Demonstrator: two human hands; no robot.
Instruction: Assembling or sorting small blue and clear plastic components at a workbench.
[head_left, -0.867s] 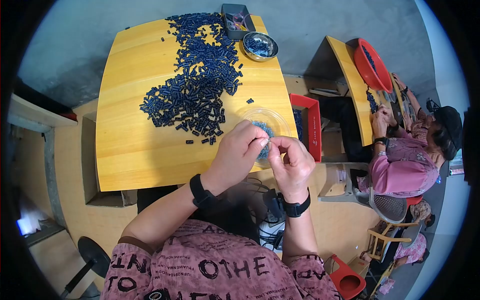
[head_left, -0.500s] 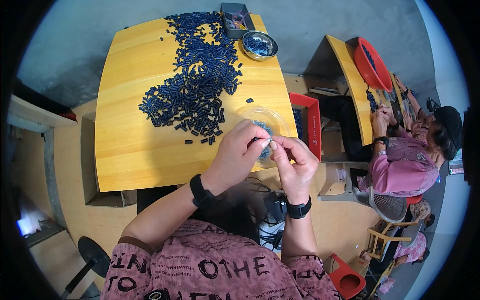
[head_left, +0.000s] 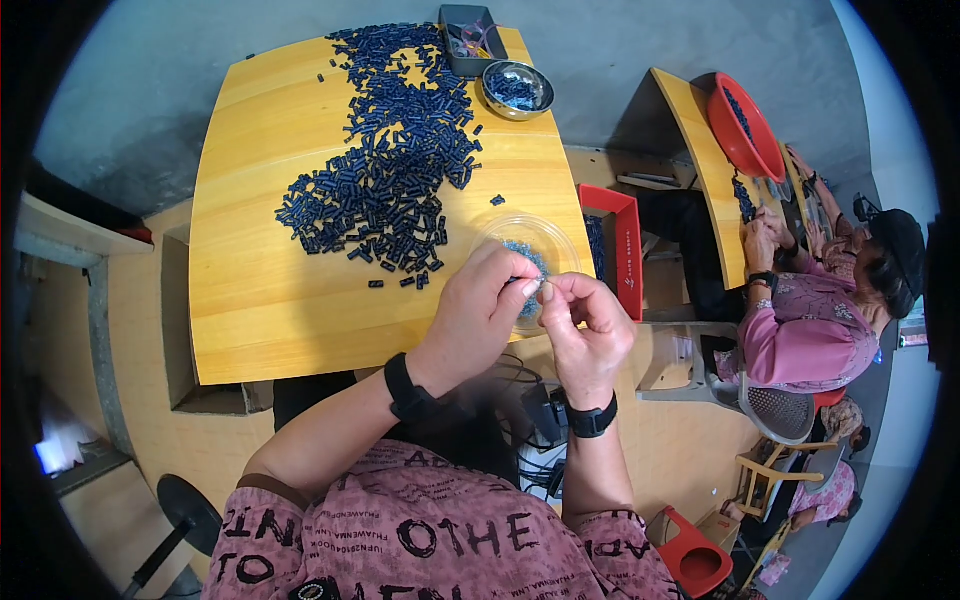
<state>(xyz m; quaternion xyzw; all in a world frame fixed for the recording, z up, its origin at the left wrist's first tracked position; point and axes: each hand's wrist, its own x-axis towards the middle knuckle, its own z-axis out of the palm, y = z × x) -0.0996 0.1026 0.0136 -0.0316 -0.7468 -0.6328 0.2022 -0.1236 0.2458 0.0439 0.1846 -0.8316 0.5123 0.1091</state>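
Observation:
My left hand [head_left: 480, 310] and my right hand [head_left: 588, 325] meet fingertip to fingertip above a clear round tub [head_left: 571, 240] near the table's right edge. Both are closed in a pinch. Whatever sits between the fingertips is tiny and mostly covered, so its kind does not show. Under the fingers, the tub holds small shiny bluish-silver pieces [head_left: 524, 256]. One small dark blue piece [head_left: 498, 200] lies apart, just beyond the tub. To the left spreads a large heap of short dark blue plastic pieces [head_left: 385, 205].
At the table's [head_left: 270, 330] far right corner stand a metal bowl [head_left: 540, 108] of dark pieces and a grey box [head_left: 472, 66]. A red crate [head_left: 628, 250] is beside the right edge. A person in pink [head_left: 810, 340] works at another table with a red basin [head_left: 770, 165].
Almost nothing differs. My fingertips have shifted slightly against each other while staying together over the tub, and my right wrist has moved a little left.

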